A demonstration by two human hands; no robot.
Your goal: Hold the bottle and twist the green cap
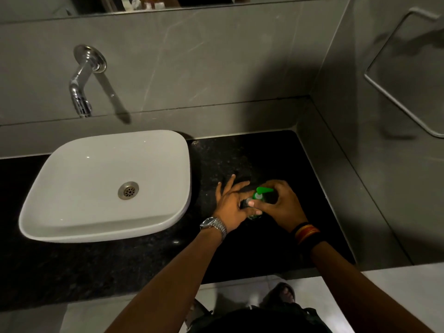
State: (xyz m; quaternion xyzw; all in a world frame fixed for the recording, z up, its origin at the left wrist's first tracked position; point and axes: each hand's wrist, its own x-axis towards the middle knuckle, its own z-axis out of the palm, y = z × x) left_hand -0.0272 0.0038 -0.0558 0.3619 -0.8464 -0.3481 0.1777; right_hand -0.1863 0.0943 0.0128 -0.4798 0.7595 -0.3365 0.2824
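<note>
Pumping soap at the bathroom counter, looks like the dispensing step is right in the middle.

Right hand (pixel 282 205) is curled over the green pump bottle (pixel 258 200), which stands on the black counter (pixel 252 159) just right of the white basin (pixel 105 186). Left hand (pixel 231 200) sits against the bottle's near side, fingers spread and mostly straight, thumb tucked by the nozzle, not really gripping. My guess: next it needs a firm press down on the pump head with the left palm under the spout. No brand or label readable on the bottle, too dark. Wall tap (pixel 81 92) isn't running.
</note>
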